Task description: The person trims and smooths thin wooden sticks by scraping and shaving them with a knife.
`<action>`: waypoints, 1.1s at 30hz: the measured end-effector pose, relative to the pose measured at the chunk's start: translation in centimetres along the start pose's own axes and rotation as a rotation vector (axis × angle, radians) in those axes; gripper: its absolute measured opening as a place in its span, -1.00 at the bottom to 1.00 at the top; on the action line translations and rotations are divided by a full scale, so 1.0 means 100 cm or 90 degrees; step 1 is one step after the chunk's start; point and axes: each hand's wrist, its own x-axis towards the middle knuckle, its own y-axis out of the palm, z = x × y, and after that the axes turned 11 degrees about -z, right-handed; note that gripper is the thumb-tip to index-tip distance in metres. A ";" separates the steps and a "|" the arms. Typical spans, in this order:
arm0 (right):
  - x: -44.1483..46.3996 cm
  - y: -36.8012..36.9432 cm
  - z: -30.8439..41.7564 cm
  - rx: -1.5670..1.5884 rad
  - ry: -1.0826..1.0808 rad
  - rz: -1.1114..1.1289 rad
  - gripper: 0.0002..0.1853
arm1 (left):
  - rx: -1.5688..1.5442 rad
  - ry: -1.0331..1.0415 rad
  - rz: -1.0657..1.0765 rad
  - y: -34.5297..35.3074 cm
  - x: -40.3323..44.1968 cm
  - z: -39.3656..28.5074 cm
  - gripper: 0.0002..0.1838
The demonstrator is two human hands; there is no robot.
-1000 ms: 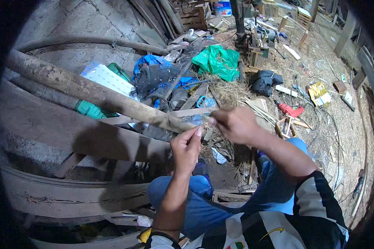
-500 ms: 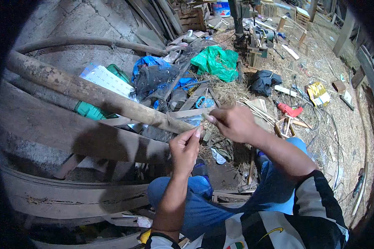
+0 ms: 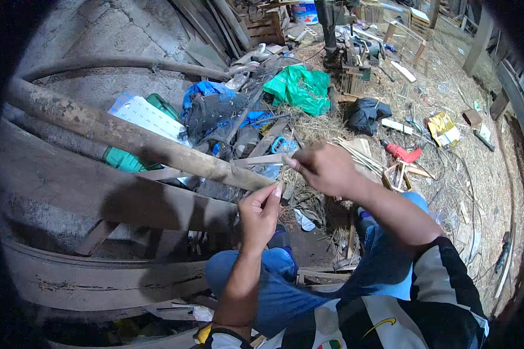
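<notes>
My left hand [image 3: 258,214] is closed in a pinch, thumb and fingertips pressed together just below the end of a round wooden pole [image 3: 157,148]. Something small and pale may be between those fingertips; it is too small to name. Slightly above and to the right, my right hand [image 3: 327,170] is curled shut with its thumb pointing left. What it grips is hidden behind its fingers. A flat wooden strip [image 3: 259,160] runs past the pole toward the right thumb; whether the hand touches it I cannot tell.
A thick plank [image 3: 87,180] lies left of my knees. Ahead are a green plastic bag [image 3: 300,88], a black bag [image 3: 368,113] and a blue tape roll [image 3: 284,145]. At right lie a red power drill [image 3: 400,152], thin sticks [image 3: 361,156], cables and a yellow packet [image 3: 444,130].
My right hand has shifted slightly left and down and its top is blurred. My left hand keeps nearly the same pinch and place. The view has tilted slightly.
</notes>
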 end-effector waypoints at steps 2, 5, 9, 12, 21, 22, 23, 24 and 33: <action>0.009 0.001 -0.012 -0.032 0.049 0.013 -0.59 | 0.023 0.018 -0.006 -0.002 0.000 0.007 -0.77; 0.015 -0.002 -0.014 -0.058 0.096 0.018 -0.65 | 0.040 0.061 -0.008 -0.001 0.001 0.007 -0.77; 0.009 0.001 -0.012 -0.032 0.037 -0.009 -0.63 | 0.099 0.051 0.000 -0.004 -0.001 -0.003 -0.75; 0.017 0.000 -0.023 -0.055 0.085 0.003 -0.66 | 0.053 0.040 -0.015 -0.002 -0.001 0.003 -0.78; 0.013 0.007 -0.025 -0.010 0.086 -0.030 -0.57 | -0.124 -0.219 0.061 -0.007 0.002 -0.014 -0.76; 0.009 0.008 -0.016 0.025 0.050 -0.043 -0.56 | -0.154 -0.245 0.063 -0.008 0.003 -0.014 -0.76; 0.005 0.005 -0.007 0.032 0.039 -0.010 -0.55 | -0.153 -0.245 0.062 -0.008 0.004 -0.014 -0.76; 0.007 0.006 -0.010 0.034 0.041 -0.008 -0.55 | -0.159 -0.245 0.055 -0.008 0.005 -0.015 -0.77; 0.011 0.000 -0.012 -0.010 0.082 0.023 -0.52 | -0.100 -0.195 0.062 -0.008 0.001 -0.014 -0.78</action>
